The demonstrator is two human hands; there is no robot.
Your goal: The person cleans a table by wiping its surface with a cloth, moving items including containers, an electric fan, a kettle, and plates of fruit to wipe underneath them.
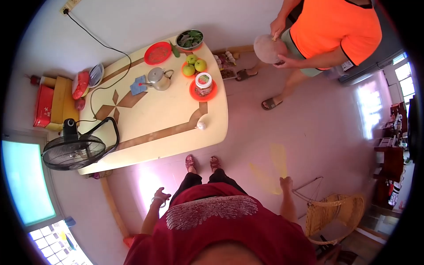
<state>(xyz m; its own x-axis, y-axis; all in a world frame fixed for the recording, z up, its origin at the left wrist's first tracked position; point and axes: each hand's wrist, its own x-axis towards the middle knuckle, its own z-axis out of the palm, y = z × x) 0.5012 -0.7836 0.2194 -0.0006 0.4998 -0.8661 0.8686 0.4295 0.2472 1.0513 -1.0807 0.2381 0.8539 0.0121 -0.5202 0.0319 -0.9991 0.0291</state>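
Note:
My left hand (162, 194) hangs beside my left hip with its fingers loosely curved and apart, holding nothing; a pale bracelet circles the wrist. On my other side, my right hand (286, 183) is closed at the end of a thin, see-through yellow thing (278, 161). That yellow thing spreads ahead of the hand over the floor, too faint to tell its kind. A long wicker basket (312, 221) stands just right of my right hand. The cream table (168, 148) lies in front of my feet, and a garlic bulb (201, 125) rests near its closest corner.
On the table are a metal kettle (159, 80), a blue cloth (138, 85), a lidded jar (203, 85), green fruit (189, 70), a red plate (158, 53), a bowl of greens (190, 39) and a black fan (75, 150). A person in orange (333, 33) holds a round pale lid-like thing (268, 48).

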